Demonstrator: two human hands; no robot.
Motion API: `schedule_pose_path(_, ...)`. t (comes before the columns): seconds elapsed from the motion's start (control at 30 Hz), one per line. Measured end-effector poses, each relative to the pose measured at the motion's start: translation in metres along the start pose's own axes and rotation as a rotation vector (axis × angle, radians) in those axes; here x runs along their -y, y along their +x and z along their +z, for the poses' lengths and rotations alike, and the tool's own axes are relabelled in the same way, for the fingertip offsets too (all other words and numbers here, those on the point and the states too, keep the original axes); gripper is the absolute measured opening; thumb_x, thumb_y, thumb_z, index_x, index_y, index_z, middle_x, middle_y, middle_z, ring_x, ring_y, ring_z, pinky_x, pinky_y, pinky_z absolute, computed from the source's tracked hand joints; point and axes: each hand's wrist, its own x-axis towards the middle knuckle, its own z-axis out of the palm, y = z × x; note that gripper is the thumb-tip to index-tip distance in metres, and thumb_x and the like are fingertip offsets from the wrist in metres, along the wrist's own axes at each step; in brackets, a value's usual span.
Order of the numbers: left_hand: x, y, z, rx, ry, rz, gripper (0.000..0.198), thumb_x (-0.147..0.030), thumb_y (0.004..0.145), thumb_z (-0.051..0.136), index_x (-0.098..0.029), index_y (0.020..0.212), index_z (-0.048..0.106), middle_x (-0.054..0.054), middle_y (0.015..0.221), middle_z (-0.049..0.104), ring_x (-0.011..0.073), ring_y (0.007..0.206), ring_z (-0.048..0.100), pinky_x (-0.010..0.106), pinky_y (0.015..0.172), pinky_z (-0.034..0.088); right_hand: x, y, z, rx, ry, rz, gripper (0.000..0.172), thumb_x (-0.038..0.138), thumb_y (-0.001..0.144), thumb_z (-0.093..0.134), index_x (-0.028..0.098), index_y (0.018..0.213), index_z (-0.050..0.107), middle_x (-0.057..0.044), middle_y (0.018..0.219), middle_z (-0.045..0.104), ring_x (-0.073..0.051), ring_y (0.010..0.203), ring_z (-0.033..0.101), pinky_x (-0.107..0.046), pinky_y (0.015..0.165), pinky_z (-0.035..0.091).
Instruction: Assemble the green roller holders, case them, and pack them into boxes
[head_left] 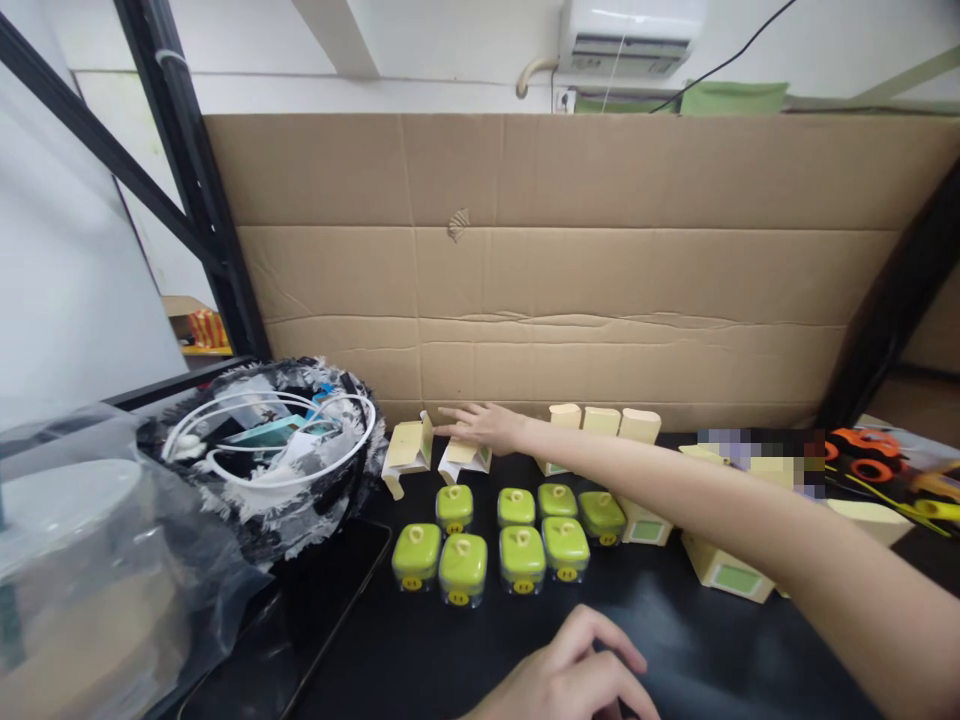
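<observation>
My right hand reaches across to the left with its fingers stretched out, over an opened cream box that it touches or nearly touches. Another opened cream box lies just beyond its fingertips. My left hand is low at the bottom centre, its fingers loosely bent and apart, with nothing seen in them. Between the hands stand several clear containers with green lids, such as one at the front and one at the right end. Part of the left hand is cut off by the frame's edge.
Upright cream boxes stand at the back, with larger ones to the right, partly behind my right arm. A fluffy basket and a plastic-wrapped tub are left. An orange toy car sits far right. Cardboard walls the back.
</observation>
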Motion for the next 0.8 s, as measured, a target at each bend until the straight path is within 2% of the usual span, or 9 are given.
schedule_pose_path(0.1,-0.001,0.000,-0.001,0.002,-0.001,0.011,0.013,-0.012,0.080,0.062,-0.012,0.085,0.073,0.015,0.106,0.059,0.0101,0.061,0.059,0.024,0.069,0.056,0.001,0.011,0.002,-0.028,0.000,-0.045,0.032,0.029,0.092,0.059,0.018,0.122,0.055,-0.009,0.129,0.055,-0.025,0.109,0.058,-0.047,0.089,0.050)
schedule_pose_path(0.23,0.000,0.001,-0.001,-0.004,-0.050,0.026,0.013,-0.014,0.079,0.059,-0.013,0.087,0.070,0.015,0.105,0.059,0.0111,0.063,0.057,0.026,0.070,0.055,-0.008,-0.007,-0.020,-0.128,0.062,-0.031,0.029,0.031,0.092,0.059,0.017,0.118,0.058,-0.008,0.123,0.058,-0.024,0.107,0.059,-0.047,0.089,0.049)
schedule_pose_path(0.3,0.003,0.000,0.000,-0.031,-0.079,0.020,0.017,-0.015,0.079,0.058,-0.015,0.095,0.065,0.013,0.102,0.061,0.0127,0.066,0.058,0.028,0.070,0.054,-0.009,-0.032,-0.037,-0.225,0.128,0.005,0.035,0.032,0.089,0.062,0.016,0.121,0.055,-0.009,0.121,0.059,-0.026,0.108,0.058,-0.049,0.091,0.047)
schedule_pose_path(0.4,0.011,-0.004,0.005,-0.144,-0.180,0.037,0.038,-0.017,0.083,0.056,-0.021,0.119,0.048,0.010,0.104,0.061,0.0135,0.071,0.058,0.030,0.075,0.050,0.004,-0.086,-0.058,-0.401,0.275,0.081,0.065,0.034,0.079,0.071,0.014,0.132,0.038,-0.014,0.122,0.059,-0.028,0.111,0.056,-0.044,0.092,0.046)
schedule_pose_path(0.47,0.016,-0.008,0.008,-0.240,-0.252,0.100,0.044,-0.022,0.089,0.053,-0.025,0.129,0.036,0.008,0.105,0.059,0.0133,0.075,0.057,0.031,0.080,0.046,0.021,-0.126,-0.064,-0.500,0.383,0.143,0.063,0.041,0.083,0.066,0.018,0.131,0.033,-0.012,0.121,0.059,-0.024,0.108,0.059,-0.036,0.088,0.049)
schedule_pose_path(0.57,0.020,-0.010,0.011,-0.353,-0.327,0.161,0.026,-0.034,0.097,0.045,-0.026,0.122,0.042,0.003,0.093,0.054,0.0135,0.079,0.053,0.028,0.077,0.042,0.049,-0.177,-0.061,-0.552,0.554,0.238,0.055,0.043,0.086,0.061,0.022,0.131,0.037,-0.007,0.115,0.063,-0.021,0.102,0.062,-0.031,0.084,0.051)
schedule_pose_path(0.63,0.020,-0.009,0.011,-0.402,-0.417,0.204,0.019,-0.042,0.096,0.046,-0.027,0.108,0.047,0.001,0.089,0.051,0.0126,0.076,0.049,0.025,0.070,0.039,0.065,-0.199,-0.052,-0.553,0.843,0.347,0.055,0.044,0.083,0.064,0.024,0.129,0.042,-0.005,0.108,0.065,-0.021,0.096,0.063,-0.031,0.081,0.052)
schedule_pose_path(0.7,0.019,-0.006,0.009,-0.430,-0.504,0.259,0.022,-0.047,0.091,0.053,-0.028,0.101,0.047,0.000,0.094,0.052,0.0122,0.075,0.049,0.024,0.067,0.038,0.077,-0.211,-0.043,-0.536,1.104,0.443,0.059,0.046,0.081,0.066,0.025,0.131,0.043,-0.005,0.108,0.065,-0.021,0.095,0.063,-0.033,0.082,0.052)
schedule_pose_path(0.8,0.017,-0.002,0.007,-0.448,-0.560,0.273,0.041,-0.051,0.084,0.062,-0.032,0.114,0.041,0.004,0.111,0.053,0.0155,0.082,0.055,0.029,0.072,0.042,0.089,-0.219,-0.029,-0.453,1.236,0.480,0.061,0.046,0.079,0.066,0.023,0.132,0.046,-0.007,0.111,0.063,-0.023,0.095,0.062,-0.036,0.083,0.051)
